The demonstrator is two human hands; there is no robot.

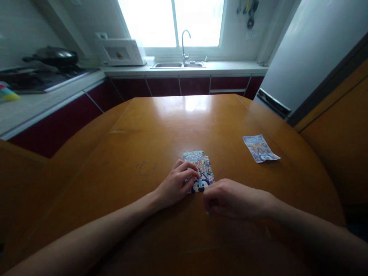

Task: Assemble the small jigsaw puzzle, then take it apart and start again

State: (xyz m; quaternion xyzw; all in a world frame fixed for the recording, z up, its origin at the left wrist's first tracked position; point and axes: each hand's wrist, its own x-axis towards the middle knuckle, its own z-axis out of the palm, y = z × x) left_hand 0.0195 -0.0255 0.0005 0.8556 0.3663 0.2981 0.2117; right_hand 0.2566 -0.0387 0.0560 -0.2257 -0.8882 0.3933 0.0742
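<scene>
Head view: left hand (pixel 177 180) hides part of the patterned puzzle (pixel 206 168)

Your left hand (pixel 179 180): palm down, fingers bent
Right hand (pixel 228 197): curled, perhaps pinching
Both: nearer the table's (pixel 138 130) near edge

On the table (pixel 161 126), open wood is stretching beyond the puzzle (pixel 204 165) and past the left hand (pixel 176 182). The sheet (pixel 260 147) is obstructing part of the right side; the right hand (pixel 228 197) is crowding the puzzle's near right corner.
</scene>
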